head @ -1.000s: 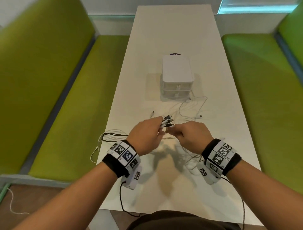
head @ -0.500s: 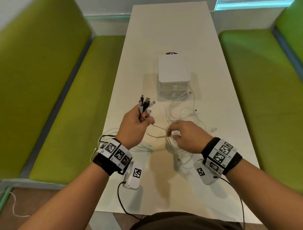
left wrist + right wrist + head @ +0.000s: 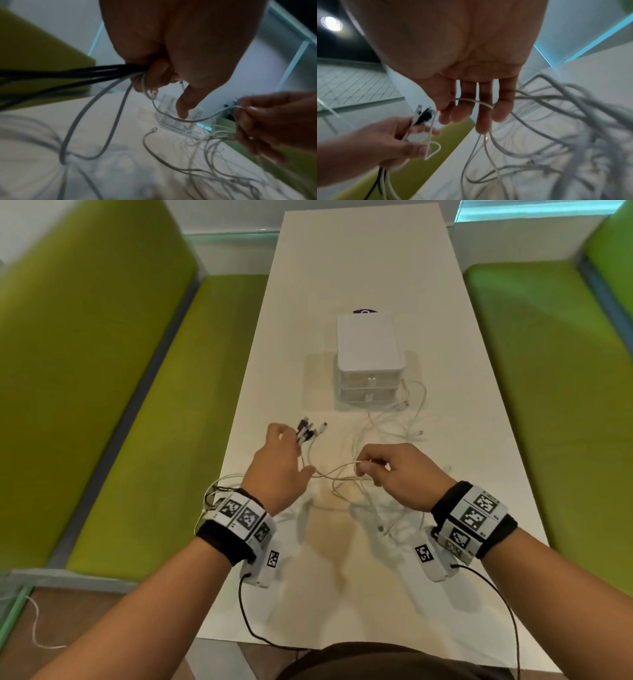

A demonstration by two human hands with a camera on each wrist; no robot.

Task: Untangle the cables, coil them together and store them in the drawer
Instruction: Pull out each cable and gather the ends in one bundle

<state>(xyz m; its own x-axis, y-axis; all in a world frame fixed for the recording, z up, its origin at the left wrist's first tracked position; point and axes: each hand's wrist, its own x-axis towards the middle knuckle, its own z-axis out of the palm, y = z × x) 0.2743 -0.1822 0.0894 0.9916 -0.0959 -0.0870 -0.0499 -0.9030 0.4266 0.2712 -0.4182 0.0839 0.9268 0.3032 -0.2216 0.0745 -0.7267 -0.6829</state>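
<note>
left hand [image 3: 279, 467] moved further left with cables [image 3: 310, 433]

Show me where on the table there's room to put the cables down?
Bare table lies beyond the drawer box, and near the front edge under the wrists. It is crowded between the drawer box and the hands, where loose white cables sprawl.

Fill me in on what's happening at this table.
A person is sorting tangled cables. The left hand grips a bunch of cable ends, plugs sticking up. The right hand pinches a white cable running between both hands. More white cables lie loose before the closed drawer unit.
</note>
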